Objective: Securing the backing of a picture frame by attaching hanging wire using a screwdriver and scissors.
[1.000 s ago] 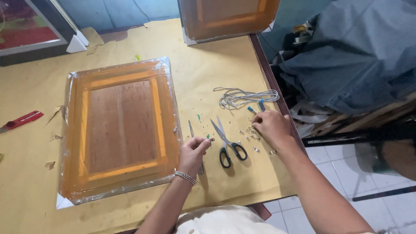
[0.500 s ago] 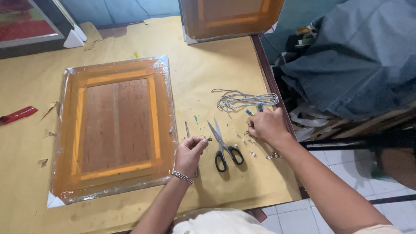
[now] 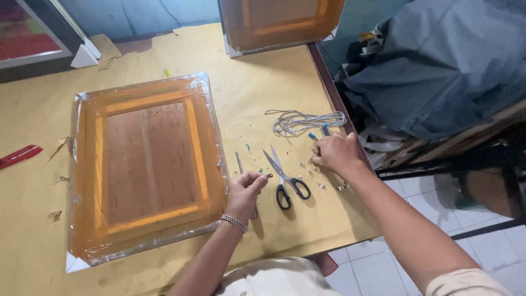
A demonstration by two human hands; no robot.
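Observation:
My left hand (image 3: 246,189), with a bead bracelet at the wrist, pinches a small metal ring hook (image 3: 269,176) between thumb and forefinger just right of the wrapped frame (image 3: 148,164). That frame lies face down on the table, covered in orange film and clear plastic. My right hand (image 3: 335,153) rests on the table over several small metal hooks (image 3: 320,186), fingers curled down among them. Black-handled scissors (image 3: 286,180) lie open between my two hands. A thin metal tool (image 3: 241,164) lies beside my left hand.
A coil of grey cord (image 3: 304,120) lies past my right hand. A red utility knife (image 3: 19,155) sits at the left edge. A second wrapped frame (image 3: 279,22) stands at the back. The table edge (image 3: 334,93) runs along the right, with blue cloth (image 3: 438,66) beyond.
My right hand has shifted slightly over the small hooks. My left hand keeps its pinch on the ring hook. The view has drifted a little.

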